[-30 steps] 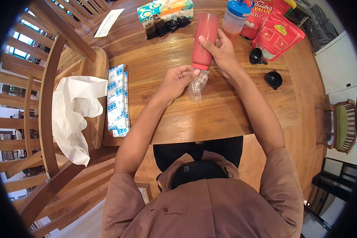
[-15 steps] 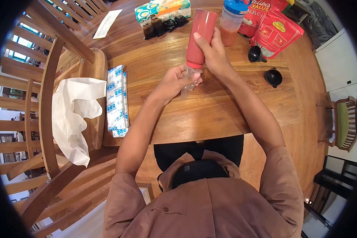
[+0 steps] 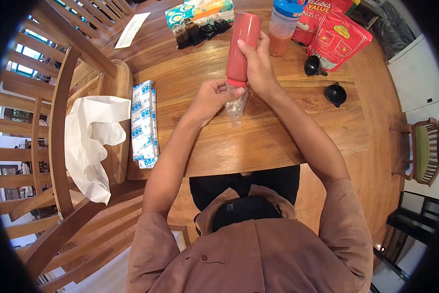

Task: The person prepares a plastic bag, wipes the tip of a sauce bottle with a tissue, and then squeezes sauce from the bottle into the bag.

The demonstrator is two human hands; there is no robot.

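A red squeeze bottle (image 3: 244, 41) is held over the wooden table, its narrower end pointing toward me. My right hand (image 3: 259, 71) wraps around the bottle's right side, thumb lying along its front. At the near end, my left hand (image 3: 216, 97) pinches crumpled clear plastic (image 3: 236, 106) that covers the bottle's tip and hangs down from it. The tip itself is hidden under the plastic and the fingers. Just beyond my right hand stands a clear tumbler (image 3: 280, 45) with a blue lid and orange-red liquid inside.
Two black funnels (image 3: 335, 95) (image 3: 314, 66) lie at the right, near red sauce pouches (image 3: 337, 41). A patterned tissue box (image 3: 200, 10) and black plastic bundles (image 3: 203, 32) are at the back. Blue-and-white packs (image 3: 144, 127) lie left; a white bag (image 3: 85, 141) rests on the bench.
The bottle and both hands have shifted slightly left, with the bottle a bit more upright in view. More of the clear plastic now shows, hanging below the left fingers.
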